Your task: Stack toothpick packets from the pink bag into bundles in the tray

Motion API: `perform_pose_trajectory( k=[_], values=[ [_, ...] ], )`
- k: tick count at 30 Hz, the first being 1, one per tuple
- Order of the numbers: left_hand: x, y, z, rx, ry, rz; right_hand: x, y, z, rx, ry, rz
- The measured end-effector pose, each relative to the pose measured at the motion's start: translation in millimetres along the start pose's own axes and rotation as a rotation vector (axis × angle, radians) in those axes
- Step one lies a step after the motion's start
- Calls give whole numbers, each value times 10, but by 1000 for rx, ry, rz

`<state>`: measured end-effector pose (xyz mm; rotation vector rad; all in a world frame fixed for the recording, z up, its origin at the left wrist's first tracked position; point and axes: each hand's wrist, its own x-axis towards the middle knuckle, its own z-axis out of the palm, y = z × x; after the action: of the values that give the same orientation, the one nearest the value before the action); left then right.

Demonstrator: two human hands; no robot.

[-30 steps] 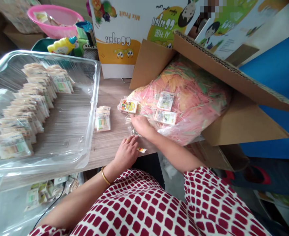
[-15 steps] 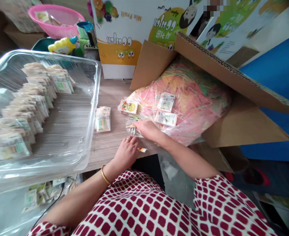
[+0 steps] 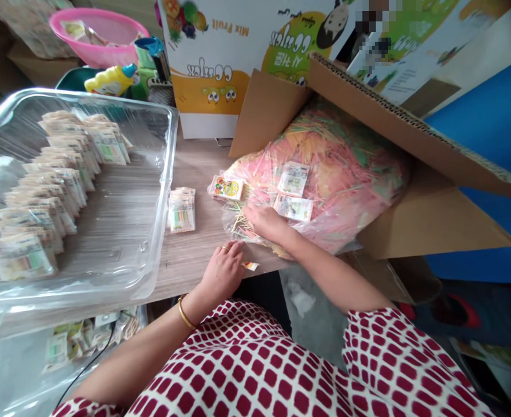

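Observation:
My right hand lies on a clear plastic bag of pink, yellow and green picks, with loose wooden picks fanned out beside its fingers. Two labelled packets rest on the bag, and a fruit-label packet sits at its left edge. My left hand, with a ring and gold bangle, rests palm-down at the wooden table's front edge. A small label scrap lies just beyond its fingertips. What lies under either palm is hidden.
A large clear tray holds rows of wrapped packets on the left, with a stack of packets beside it. An open cardboard box surrounds the bag. Printed cartons, a pink basin and a yellow bottle stand behind.
My right hand has slid rightward across the bag, leaving the loose picks more exposed beside it. My left hand has stayed in place.

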<state>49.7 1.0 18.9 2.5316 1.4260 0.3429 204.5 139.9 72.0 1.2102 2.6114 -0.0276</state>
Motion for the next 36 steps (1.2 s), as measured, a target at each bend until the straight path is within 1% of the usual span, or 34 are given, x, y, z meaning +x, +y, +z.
perform_pose_trajectory(
  k=[2,4,6,9,11,13,17,19,21,25,27,30,36],
  values=[
    [-6,0,9,-29,1,-9,-14,-31,28,8,1,-42],
    [-12,-1,20,-53,7,-17,-1,-110,37,19,15,-70],
    [-15,1,29,-62,16,-25,39,-203,21,33,-8,-87],
    [-16,5,30,-55,21,-28,109,-283,-34,30,-59,-38],
    [-17,7,21,-49,20,-24,126,-260,-80,9,-51,26],
    [-18,6,8,-49,17,-25,103,-181,-127,-10,-37,86],
    [-18,3,-14,-49,12,-29,-34,-13,-200,-43,-95,148],
    [-16,7,-14,-43,6,-20,-109,-16,-214,-26,-137,194],
    [-12,15,-3,-33,5,-11,-163,-91,-214,10,-171,234],
    [-10,20,46,-23,11,15,-175,-300,-205,88,-201,220],
    [-11,15,66,-27,2,28,-139,-349,-205,101,-229,221],
    [-14,9,72,-31,-5,15,-72,-325,-203,87,-250,219],
    [-21,22,49,-56,16,-12,-12,-234,-151,49,-170,219]
  ],
)
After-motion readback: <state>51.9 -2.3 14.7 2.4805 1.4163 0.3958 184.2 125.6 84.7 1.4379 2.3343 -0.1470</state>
